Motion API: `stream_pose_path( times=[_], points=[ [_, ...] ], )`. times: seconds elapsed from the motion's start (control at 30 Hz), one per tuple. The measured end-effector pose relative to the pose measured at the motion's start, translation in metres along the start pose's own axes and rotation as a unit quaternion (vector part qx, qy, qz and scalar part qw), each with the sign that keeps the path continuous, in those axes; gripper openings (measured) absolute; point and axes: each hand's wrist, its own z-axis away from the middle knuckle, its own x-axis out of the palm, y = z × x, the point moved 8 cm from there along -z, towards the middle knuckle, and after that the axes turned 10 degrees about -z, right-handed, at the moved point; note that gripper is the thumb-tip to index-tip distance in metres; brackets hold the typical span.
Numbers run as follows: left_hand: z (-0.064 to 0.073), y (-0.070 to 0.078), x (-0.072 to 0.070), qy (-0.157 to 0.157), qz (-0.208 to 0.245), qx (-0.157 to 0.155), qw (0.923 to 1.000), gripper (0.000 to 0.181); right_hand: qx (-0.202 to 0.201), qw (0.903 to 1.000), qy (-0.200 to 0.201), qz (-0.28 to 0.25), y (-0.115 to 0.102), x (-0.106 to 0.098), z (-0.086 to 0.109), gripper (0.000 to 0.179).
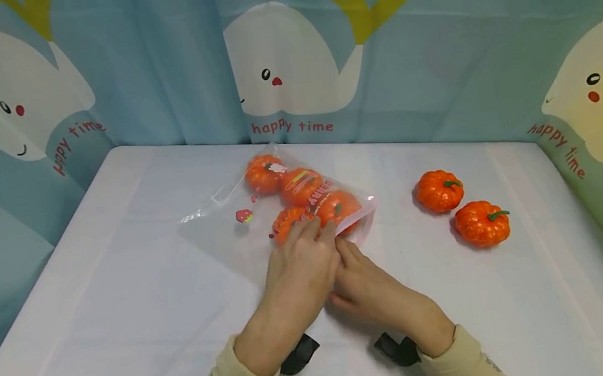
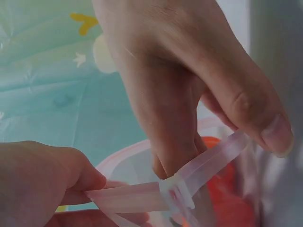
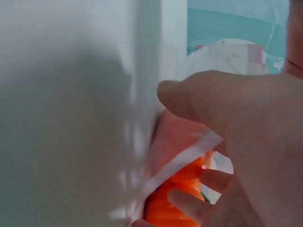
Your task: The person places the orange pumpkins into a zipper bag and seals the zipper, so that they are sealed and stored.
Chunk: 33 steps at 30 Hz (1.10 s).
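Note:
A clear zip bag point(image 1: 225, 226) with printed pink lettering lies on the table, several small orange pumpkins point(image 1: 301, 186) inside it. My left hand point(image 1: 299, 270) pinches the bag's pink zip edge point(image 2: 130, 197) between thumb and fingers. The right hand point(image 1: 373, 288) is at the bag's mouth. In the left wrist view its fingers pass inside the rim while the thumb stays outside. The right wrist view shows this thumb point(image 3: 177, 97) apart from the fingers, which are loosely bent beside an orange pumpkin point(image 3: 173, 205). Nothing is plainly gripped by that hand.
Two loose orange pumpkins with green stems, one point(image 1: 439, 191) behind the other point(image 1: 482, 224), sit right of the bag on the white table point(image 1: 117, 296). A blue-green whale-print curtain point(image 1: 168, 58) hangs along the table's back and sides.

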Motion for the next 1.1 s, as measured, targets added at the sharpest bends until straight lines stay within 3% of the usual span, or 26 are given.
stream_pose_path(
  times=[0.3,0.5,0.63,0.77,0.87,1.0,1.1],
  points=[
    [0.000,-0.004,0.000,0.020,0.007,0.004,0.9998,0.026,0.049,0.9974,-0.048,-0.024,0.009,-0.009,0.005,0.062],
    [0.000,-0.007,0.003,0.021,0.016,-0.002,0.9996,0.020,0.106,0.9894,-0.073,-0.067,0.026,-0.035,0.018,0.052],
    [0.000,-0.008,0.005,0.008,0.021,-0.006,0.9997,0.016,0.148,0.9848,-0.050,-0.077,0.043,-0.060,0.032,0.048],
    [0.003,-0.003,0.010,-0.016,-0.007,0.016,0.9997,0.006,0.177,0.9816,-0.011,-0.071,0.058,-0.083,0.045,0.046],
    [0.004,-0.003,0.012,-0.034,-0.011,0.015,0.9993,0.004,0.207,0.9758,0.008,-0.069,0.070,-0.095,0.054,0.046],
    [0.002,-0.010,0.012,-0.043,0.030,-0.016,0.9985,0.020,0.242,0.9664,0.033,-0.078,0.084,-0.109,0.065,0.046],
    [0.001,-0.013,0.012,-0.048,0.041,-0.019,0.9979,0.027,0.253,0.9626,0.060,-0.075,0.093,-0.117,0.073,0.045]
  ],
)
